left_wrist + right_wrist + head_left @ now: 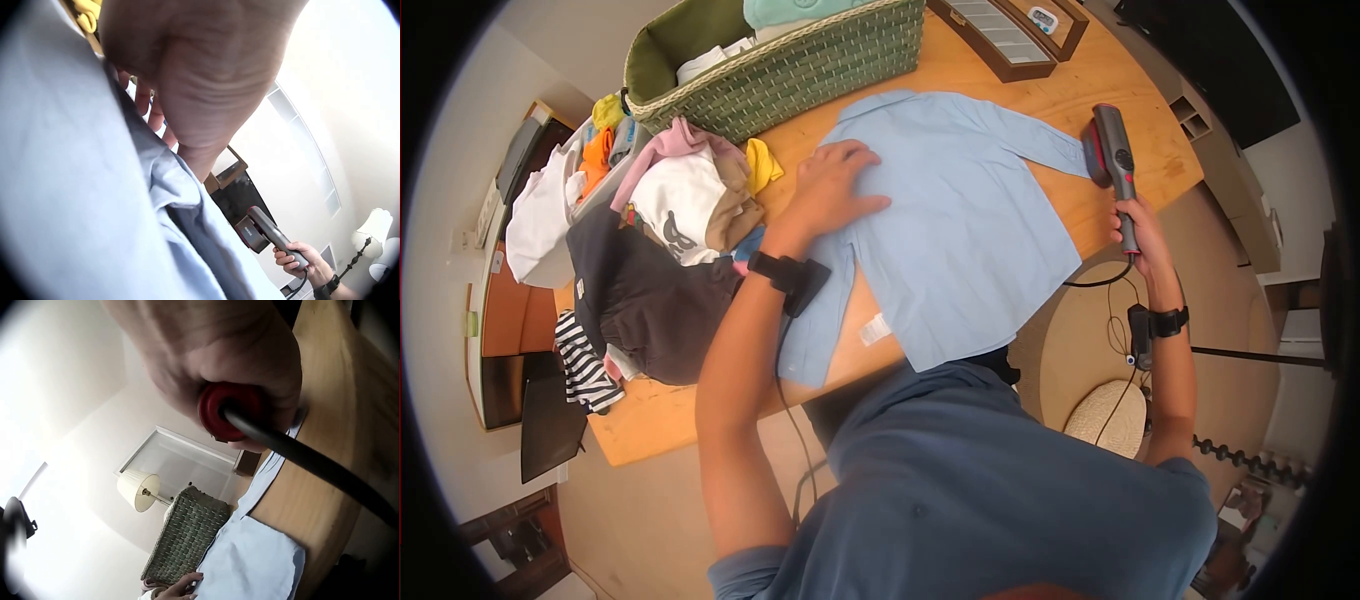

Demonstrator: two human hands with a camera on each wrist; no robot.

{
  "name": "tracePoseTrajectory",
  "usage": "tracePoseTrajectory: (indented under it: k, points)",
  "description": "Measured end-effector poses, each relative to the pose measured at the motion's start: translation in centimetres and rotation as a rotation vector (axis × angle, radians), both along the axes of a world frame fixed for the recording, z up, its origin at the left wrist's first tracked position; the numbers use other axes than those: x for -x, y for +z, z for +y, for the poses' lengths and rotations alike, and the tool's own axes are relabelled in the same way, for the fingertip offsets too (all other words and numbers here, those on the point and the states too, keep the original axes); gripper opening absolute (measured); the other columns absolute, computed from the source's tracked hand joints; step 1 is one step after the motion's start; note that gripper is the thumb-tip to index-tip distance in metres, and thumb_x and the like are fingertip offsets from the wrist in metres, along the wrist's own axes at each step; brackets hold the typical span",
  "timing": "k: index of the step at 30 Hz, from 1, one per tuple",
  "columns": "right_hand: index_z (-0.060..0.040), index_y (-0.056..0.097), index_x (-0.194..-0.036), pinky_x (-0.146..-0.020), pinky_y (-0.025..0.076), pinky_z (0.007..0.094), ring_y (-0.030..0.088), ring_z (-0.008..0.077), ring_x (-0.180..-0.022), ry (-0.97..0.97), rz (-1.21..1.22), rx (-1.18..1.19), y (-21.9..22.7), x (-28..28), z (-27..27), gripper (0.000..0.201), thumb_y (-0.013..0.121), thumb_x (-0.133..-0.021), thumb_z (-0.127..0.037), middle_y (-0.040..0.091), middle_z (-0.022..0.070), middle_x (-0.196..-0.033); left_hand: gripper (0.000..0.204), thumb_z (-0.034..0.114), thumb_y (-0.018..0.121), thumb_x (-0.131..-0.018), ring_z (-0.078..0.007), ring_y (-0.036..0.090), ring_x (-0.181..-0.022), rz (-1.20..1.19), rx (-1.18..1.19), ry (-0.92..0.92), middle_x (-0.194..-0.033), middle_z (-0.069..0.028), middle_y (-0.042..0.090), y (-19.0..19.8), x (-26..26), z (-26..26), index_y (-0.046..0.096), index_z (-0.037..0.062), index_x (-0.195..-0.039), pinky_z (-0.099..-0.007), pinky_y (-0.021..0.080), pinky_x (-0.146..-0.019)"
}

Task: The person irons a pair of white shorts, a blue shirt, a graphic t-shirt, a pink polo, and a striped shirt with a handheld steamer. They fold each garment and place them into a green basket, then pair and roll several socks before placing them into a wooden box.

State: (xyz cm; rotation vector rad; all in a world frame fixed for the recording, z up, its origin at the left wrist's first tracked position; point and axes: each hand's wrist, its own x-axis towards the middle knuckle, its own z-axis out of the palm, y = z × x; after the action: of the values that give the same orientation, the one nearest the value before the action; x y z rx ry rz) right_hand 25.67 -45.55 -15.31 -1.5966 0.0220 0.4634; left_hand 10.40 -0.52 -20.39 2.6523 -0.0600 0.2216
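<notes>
A light blue long-sleeved shirt (965, 205) lies spread on the wooden table, one sleeve stretched towards the right end. My left hand (832, 188) rests on the shirt's left side, fingers spread and loosely bent; in the left wrist view the palm (206, 81) is close over the bunched cloth. My right hand (1141, 232) grips the handle of a grey handheld garment steamer (1114, 150) with red trim. The steamer's head is at the cuff of the outstretched sleeve. From the handle's red end runs a black cord (300, 456), clear in the right wrist view.
A green woven basket (800, 85) with folded cloth stands at the back. Left of the shirt are piled clothes, including dark trousers (665, 310) and a white printed garment (685, 205). A wooden compartment box (1010, 60) sits at the back right. The table edge (655, 447) runs along the front.
</notes>
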Motion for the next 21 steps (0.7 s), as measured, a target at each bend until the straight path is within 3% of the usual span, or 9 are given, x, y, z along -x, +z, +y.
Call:
tracePoseTrajectory:
  k: [3,7,8,11,13,16,21]
  points:
    - [-0.0030,0.051,-0.110,-0.049,0.045,0.0233,0.053,0.0074,-0.064,0.049,-0.076,0.111,2.9,0.6,-0.1,0.022,0.060,-0.092,-0.011,0.051,0.0004,-0.079,0.055,0.042,0.077,-0.076,-0.0310,0.041,-0.132,0.002,-0.006,-0.002,-0.139,-0.0057,0.051,0.2,0.0,0.0,0.064,0.0154,-0.122,-0.0471,0.028,-0.110]
    - [-0.0001,0.053,-0.117,-0.048,0.040,0.0218,0.052,0.0068,-0.061,0.362,-0.221,0.096,5.8,-0.7,0.9,0.034,0.064,-0.091,-0.019,0.052,-0.0003,-0.079,0.054,0.042,0.078,-0.076,-0.0311,0.041,-0.131,-0.009,-0.019,0.004,-0.139,-0.0052,0.051,0.2,0.1,-0.1,0.064,0.0157,-0.122,-0.0471,0.029,-0.110]
    - [0.0012,0.055,-0.116,-0.049,0.039,0.0233,0.049,0.0076,-0.056,0.355,-0.352,0.137,6.2,-0.8,2.7,0.037,0.064,-0.086,-0.019,0.052,-0.0006,-0.074,0.054,0.042,0.078,-0.076,-0.0311,0.041,-0.131,-0.011,-0.019,0.006,-0.139,-0.0052,0.051,0.1,0.1,-0.1,0.064,0.0160,-0.121,-0.0470,0.029,-0.109]
    - [0.0012,0.060,-0.113,-0.052,0.041,0.0249,0.050,0.0074,-0.061,0.541,-0.615,0.671,7.3,-4.1,6.4,0.035,0.061,-0.080,-0.013,0.053,0.0011,-0.075,0.053,0.042,0.078,-0.075,-0.0305,0.042,-0.131,-0.025,-0.012,0.006,-0.138,-0.0048,0.052,-0.1,0.0,0.0,0.064,0.0168,-0.120,-0.0467,0.030,-0.109]
    - [0.0013,0.061,-0.111,-0.054,0.041,0.0259,0.048,0.0081,-0.059,0.651,-0.451,0.610,8.1,-3.1,10.6,0.037,0.059,-0.076,-0.011,0.051,-0.0004,-0.069,0.054,0.042,0.078,-0.073,-0.0292,0.042,-0.130,-0.042,0.013,0.004,-0.135,-0.0043,0.053,-0.4,0.0,0.1,0.065,0.0173,-0.119,-0.0461,0.029,-0.109]
    - [0.0000,0.061,-0.104,-0.055,0.040,0.0265,0.048,0.0089,-0.060,0.839,-0.453,0.601,5.0,-5.5,12.9,0.031,0.060,-0.074,-0.009,0.049,-0.0018,-0.067,0.054,0.042,0.078,-0.073,-0.0293,0.043,-0.130,-0.052,0.008,0.012,-0.135,-0.0043,0.053,-0.5,-0.1,0.1,0.065,0.0176,-0.119,-0.0462,0.030,-0.108]
    - [-0.0019,0.056,-0.085,-0.054,0.037,0.0269,0.043,0.0079,-0.061,1.013,-0.558,0.704,3.8,-6.8,10.2,0.017,0.059,-0.069,-0.006,0.046,-0.0029,-0.067,0.054,0.043,0.078,-0.073,-0.0290,0.043,-0.130,-0.031,0.005,0.020,-0.135,-0.0035,0.054,-0.2,0.0,0.0,0.065,0.0180,-0.119,-0.0468,0.031,-0.108]
